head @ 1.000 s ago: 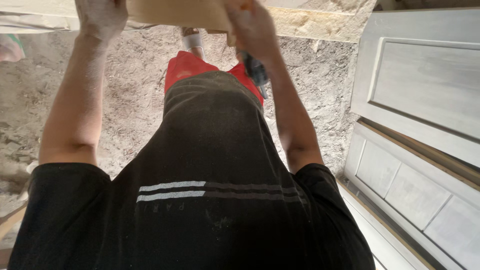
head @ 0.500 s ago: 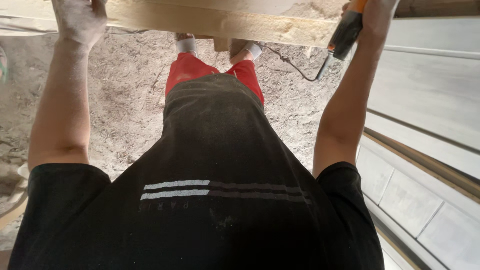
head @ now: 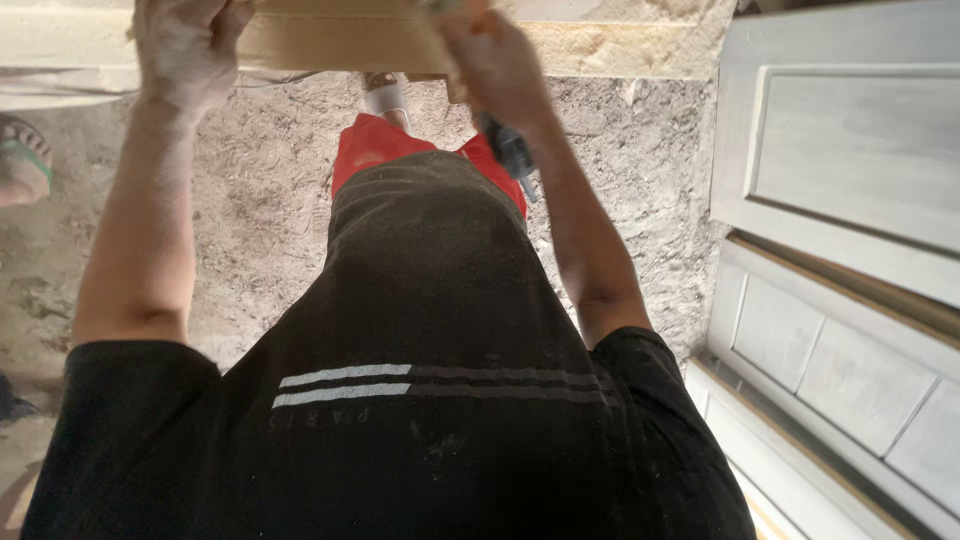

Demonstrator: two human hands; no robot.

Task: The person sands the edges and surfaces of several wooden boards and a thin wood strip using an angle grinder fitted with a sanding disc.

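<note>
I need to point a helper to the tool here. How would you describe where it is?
Start at the pale wooden board across the top. Below its right part, the right hand holds a dark power tool pointing down beside the red shorts; nothing else nearby is dark plastic.

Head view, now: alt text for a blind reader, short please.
Looking down the wearer's black shirt, the left hand grips a pale wooden board at the frame's top, and the right hand holds a dark-handled power tool at it. Sawdust-covered ground lies below; grey panelled doors lean at right.

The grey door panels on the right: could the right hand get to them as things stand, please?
Probably not at once: the right hand is closed around a tool at the wooden board, up front. The panels lie off to the side, nothing between.
</note>
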